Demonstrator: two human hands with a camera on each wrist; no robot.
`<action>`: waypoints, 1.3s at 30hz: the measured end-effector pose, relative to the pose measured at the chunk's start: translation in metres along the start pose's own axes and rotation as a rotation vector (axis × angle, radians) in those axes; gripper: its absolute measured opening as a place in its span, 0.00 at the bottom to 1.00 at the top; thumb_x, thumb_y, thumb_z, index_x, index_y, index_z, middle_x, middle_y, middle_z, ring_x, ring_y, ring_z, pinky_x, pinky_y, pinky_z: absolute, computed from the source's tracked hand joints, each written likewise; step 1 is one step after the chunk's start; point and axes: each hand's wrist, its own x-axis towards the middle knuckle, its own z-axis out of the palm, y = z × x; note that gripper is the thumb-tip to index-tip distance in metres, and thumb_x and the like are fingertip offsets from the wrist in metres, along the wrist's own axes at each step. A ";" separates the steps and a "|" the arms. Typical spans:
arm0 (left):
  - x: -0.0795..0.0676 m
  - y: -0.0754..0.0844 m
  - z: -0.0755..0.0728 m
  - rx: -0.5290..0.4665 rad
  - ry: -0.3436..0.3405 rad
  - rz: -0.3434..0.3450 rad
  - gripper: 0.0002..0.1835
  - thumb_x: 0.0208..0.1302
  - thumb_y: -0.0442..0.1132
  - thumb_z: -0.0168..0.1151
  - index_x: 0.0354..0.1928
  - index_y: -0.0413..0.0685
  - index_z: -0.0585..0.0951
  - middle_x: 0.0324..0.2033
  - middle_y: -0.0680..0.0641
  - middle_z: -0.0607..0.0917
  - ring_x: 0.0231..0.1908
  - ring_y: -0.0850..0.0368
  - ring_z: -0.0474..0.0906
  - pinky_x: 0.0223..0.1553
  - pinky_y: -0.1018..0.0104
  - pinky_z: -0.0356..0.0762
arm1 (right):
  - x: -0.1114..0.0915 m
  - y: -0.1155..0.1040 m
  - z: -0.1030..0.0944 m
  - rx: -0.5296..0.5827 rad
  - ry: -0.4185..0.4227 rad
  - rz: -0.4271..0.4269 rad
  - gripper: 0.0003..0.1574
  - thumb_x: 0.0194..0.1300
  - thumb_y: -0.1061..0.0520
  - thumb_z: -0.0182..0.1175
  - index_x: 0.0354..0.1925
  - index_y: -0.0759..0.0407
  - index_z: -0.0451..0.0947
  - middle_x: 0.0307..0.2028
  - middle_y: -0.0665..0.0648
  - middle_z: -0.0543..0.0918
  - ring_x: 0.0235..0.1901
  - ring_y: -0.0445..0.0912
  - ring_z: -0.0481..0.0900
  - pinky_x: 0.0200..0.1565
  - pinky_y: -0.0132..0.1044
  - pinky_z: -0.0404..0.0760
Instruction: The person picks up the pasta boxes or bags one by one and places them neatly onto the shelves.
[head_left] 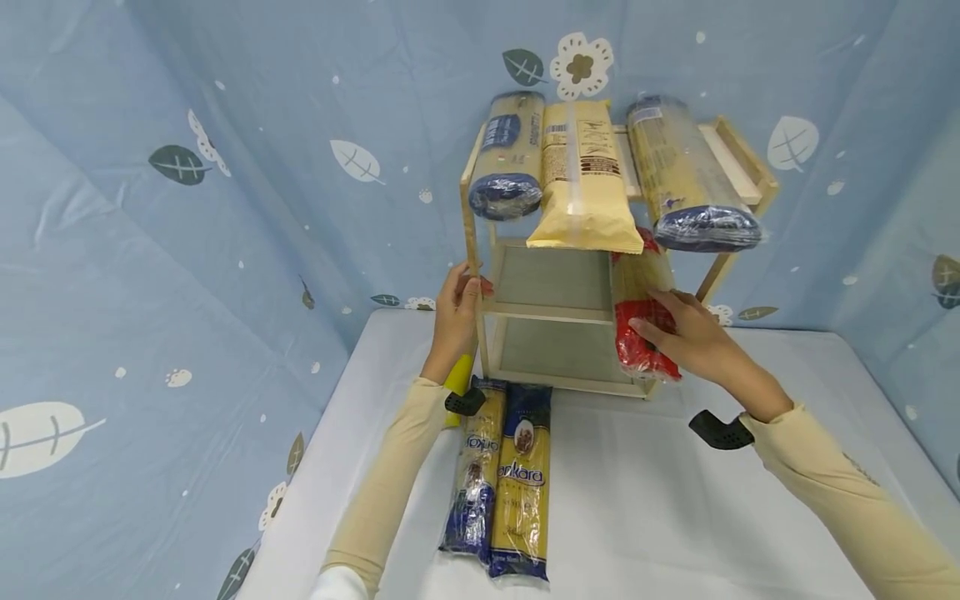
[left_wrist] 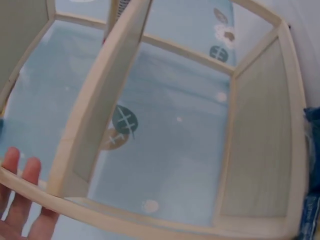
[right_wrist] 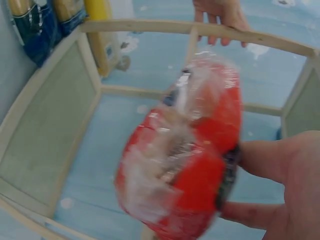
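My right hand (head_left: 697, 343) holds a red-ended plastic pack of pasta (head_left: 647, 333) by its near end, at the right side of the middle shelf. The right wrist view shows the crinkled red and clear end of this pasta pack (right_wrist: 185, 150), with the thumb and a finger of my right hand (right_wrist: 280, 185) on its side. Its far part is hidden under the top shelf's packs. My left hand (head_left: 455, 317) grips the left front post of the wooden shelf rack (head_left: 547, 315). In the left wrist view, fingers of my left hand (left_wrist: 27, 200) wrap behind that post.
On the top shelf lie a blue-ended spaghetti pack (head_left: 513, 154), a cream-coloured packet (head_left: 585, 175) and another blue-ended pasta pack (head_left: 686, 171). Two blue-and-yellow pasta packs (head_left: 520, 500) lie on the white table in front. A yellow item (head_left: 459, 379) stands left of the rack, partly behind my left arm.
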 end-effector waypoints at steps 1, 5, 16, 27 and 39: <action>0.000 -0.003 -0.001 0.003 0.001 -0.010 0.18 0.75 0.34 0.43 0.62 0.37 0.68 0.42 0.31 0.79 0.43 0.40 0.78 0.54 0.53 0.72 | -0.002 -0.001 -0.001 0.005 0.012 -0.007 0.48 0.69 0.37 0.50 0.70 0.69 0.51 0.66 0.76 0.55 0.63 0.71 0.54 0.54 0.69 0.63; -0.009 -0.013 -0.003 0.119 0.048 -0.071 0.19 0.73 0.40 0.49 0.62 0.43 0.69 0.46 0.39 0.82 0.47 0.48 0.78 0.53 0.55 0.73 | -0.010 -0.001 -0.010 0.018 0.087 -0.044 0.41 0.67 0.42 0.55 0.64 0.71 0.63 0.56 0.73 0.70 0.53 0.66 0.67 0.42 0.60 0.76; -0.068 -0.009 0.000 0.255 0.085 -0.159 0.16 0.68 0.31 0.56 0.56 0.39 0.73 0.46 0.40 0.80 0.46 0.46 0.78 0.48 0.53 0.76 | -0.026 0.019 -0.036 0.176 0.482 0.001 0.24 0.67 0.48 0.57 0.50 0.66 0.68 0.43 0.65 0.76 0.42 0.51 0.75 0.28 0.29 0.75; -0.130 0.000 0.017 0.280 -0.090 -0.312 0.16 0.64 0.27 0.57 0.53 0.46 0.75 0.40 0.41 0.82 0.40 0.45 0.81 0.41 0.57 0.80 | -0.008 0.034 -0.040 0.375 0.552 -0.142 0.30 0.73 0.56 0.49 0.69 0.44 0.57 0.53 0.65 0.74 0.46 0.40 0.76 0.40 0.21 0.76; -0.177 0.018 0.030 0.506 -0.331 -0.363 0.17 0.64 0.33 0.59 0.55 0.44 0.75 0.39 0.45 0.79 0.36 0.51 0.77 0.35 0.58 0.76 | 0.000 0.041 -0.037 0.329 0.530 -0.225 0.27 0.73 0.57 0.48 0.68 0.48 0.59 0.46 0.64 0.78 0.40 0.34 0.78 0.40 0.22 0.77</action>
